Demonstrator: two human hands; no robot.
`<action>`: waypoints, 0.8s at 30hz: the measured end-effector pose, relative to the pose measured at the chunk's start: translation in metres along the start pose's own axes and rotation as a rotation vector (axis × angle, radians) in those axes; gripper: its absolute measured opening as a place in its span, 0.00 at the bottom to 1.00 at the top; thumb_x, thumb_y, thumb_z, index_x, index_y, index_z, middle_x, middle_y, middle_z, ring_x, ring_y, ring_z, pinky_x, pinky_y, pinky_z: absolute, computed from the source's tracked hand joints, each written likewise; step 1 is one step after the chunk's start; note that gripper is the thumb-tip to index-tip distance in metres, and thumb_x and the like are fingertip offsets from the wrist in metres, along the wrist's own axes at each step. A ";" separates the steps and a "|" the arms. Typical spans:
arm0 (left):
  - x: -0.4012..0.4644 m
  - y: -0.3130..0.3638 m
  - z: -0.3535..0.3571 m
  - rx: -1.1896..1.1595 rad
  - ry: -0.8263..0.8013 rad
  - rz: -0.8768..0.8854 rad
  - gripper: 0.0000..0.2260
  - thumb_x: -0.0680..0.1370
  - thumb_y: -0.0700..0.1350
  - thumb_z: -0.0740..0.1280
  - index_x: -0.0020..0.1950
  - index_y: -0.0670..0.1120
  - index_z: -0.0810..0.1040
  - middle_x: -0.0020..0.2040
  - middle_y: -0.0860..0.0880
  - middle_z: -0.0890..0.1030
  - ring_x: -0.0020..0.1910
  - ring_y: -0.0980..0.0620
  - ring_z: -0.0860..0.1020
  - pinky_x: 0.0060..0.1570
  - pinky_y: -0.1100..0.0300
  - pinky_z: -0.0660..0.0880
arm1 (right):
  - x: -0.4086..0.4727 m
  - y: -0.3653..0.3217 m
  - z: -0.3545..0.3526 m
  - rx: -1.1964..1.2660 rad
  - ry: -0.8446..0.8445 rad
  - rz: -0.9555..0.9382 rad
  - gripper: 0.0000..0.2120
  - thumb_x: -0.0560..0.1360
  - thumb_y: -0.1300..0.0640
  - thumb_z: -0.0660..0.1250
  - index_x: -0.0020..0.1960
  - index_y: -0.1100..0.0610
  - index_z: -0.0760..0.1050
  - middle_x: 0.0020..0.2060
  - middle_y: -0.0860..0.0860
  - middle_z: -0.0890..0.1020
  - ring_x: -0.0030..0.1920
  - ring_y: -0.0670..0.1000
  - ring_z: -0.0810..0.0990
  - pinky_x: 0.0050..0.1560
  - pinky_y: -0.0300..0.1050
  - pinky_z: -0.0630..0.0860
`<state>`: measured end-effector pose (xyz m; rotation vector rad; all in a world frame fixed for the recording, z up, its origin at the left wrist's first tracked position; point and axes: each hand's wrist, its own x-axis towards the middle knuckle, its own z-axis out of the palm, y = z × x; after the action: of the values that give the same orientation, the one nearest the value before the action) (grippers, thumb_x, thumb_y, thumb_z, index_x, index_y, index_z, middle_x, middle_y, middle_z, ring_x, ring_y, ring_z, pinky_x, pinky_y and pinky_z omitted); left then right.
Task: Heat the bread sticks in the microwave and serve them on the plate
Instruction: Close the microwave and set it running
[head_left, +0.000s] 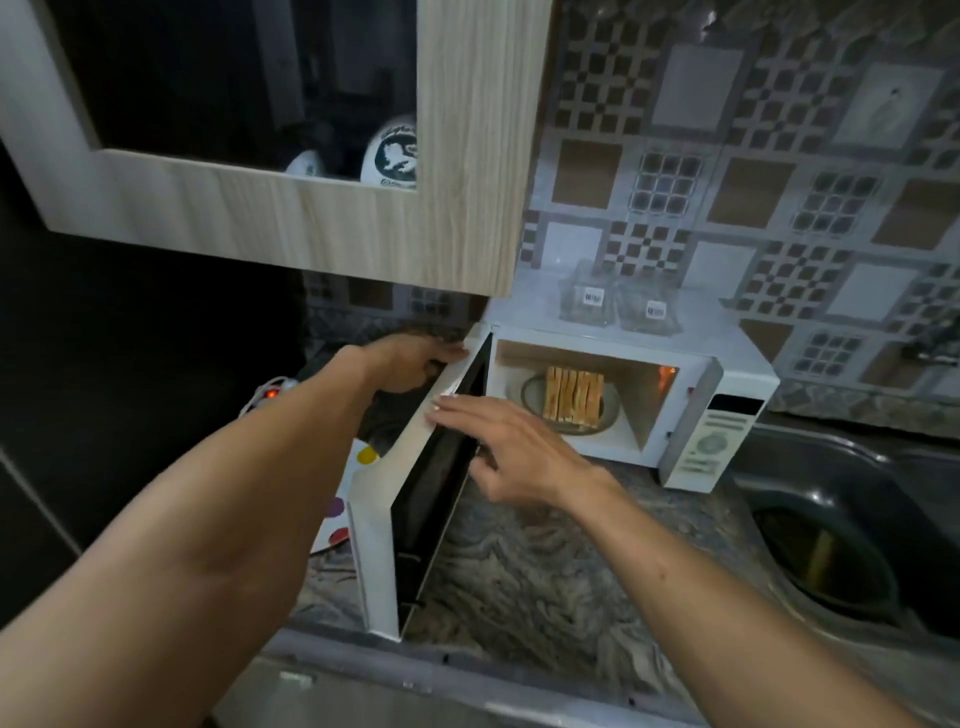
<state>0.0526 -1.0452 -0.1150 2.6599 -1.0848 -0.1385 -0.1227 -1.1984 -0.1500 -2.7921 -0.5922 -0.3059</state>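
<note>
A white microwave (727, 382) stands on the counter with its door (410, 499) swung wide open to the left. Inside, several bread sticks (573, 393) lie side by side on the glass turntable (530, 387), lit by the oven lamp. My left hand (405, 361) rests on the door's top edge near the hinge, fingers curled over it. My right hand (498, 447) reaches across the door's inner side with straight fingers touching its upper edge. A plate with coloured dots (345, 499) shows partly behind the door.
A wooden wall cabinet (311, 218) hangs low above the left of the microwave. Two glass containers (618, 299) sit on the microwave's top. A steel sink (852, 525) lies to the right. A power strip with a red light (270, 393) is at the left.
</note>
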 end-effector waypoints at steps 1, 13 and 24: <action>-0.004 -0.001 0.001 0.009 0.002 0.007 0.21 0.82 0.43 0.60 0.75 0.55 0.68 0.73 0.48 0.70 0.71 0.47 0.69 0.71 0.52 0.65 | -0.001 -0.008 0.005 0.006 -0.029 -0.015 0.36 0.70 0.59 0.61 0.78 0.48 0.64 0.77 0.45 0.64 0.77 0.43 0.59 0.77 0.43 0.53; 0.011 0.027 0.010 0.433 -0.058 0.192 0.26 0.82 0.54 0.60 0.79 0.51 0.57 0.78 0.48 0.60 0.75 0.46 0.62 0.73 0.46 0.63 | -0.058 -0.005 -0.017 0.136 0.156 0.193 0.19 0.79 0.51 0.62 0.68 0.53 0.78 0.69 0.47 0.76 0.70 0.43 0.72 0.75 0.50 0.64; 0.050 0.108 0.042 0.578 0.037 0.162 0.22 0.80 0.53 0.64 0.70 0.42 0.72 0.67 0.39 0.71 0.65 0.41 0.70 0.67 0.48 0.68 | -0.130 0.064 -0.064 -0.075 -0.089 0.539 0.29 0.83 0.41 0.53 0.81 0.43 0.49 0.80 0.42 0.53 0.79 0.54 0.58 0.76 0.52 0.55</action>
<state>0.0080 -1.1630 -0.1249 3.0210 -1.5073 0.3010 -0.2212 -1.3210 -0.1375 -2.9079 0.1687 -0.0906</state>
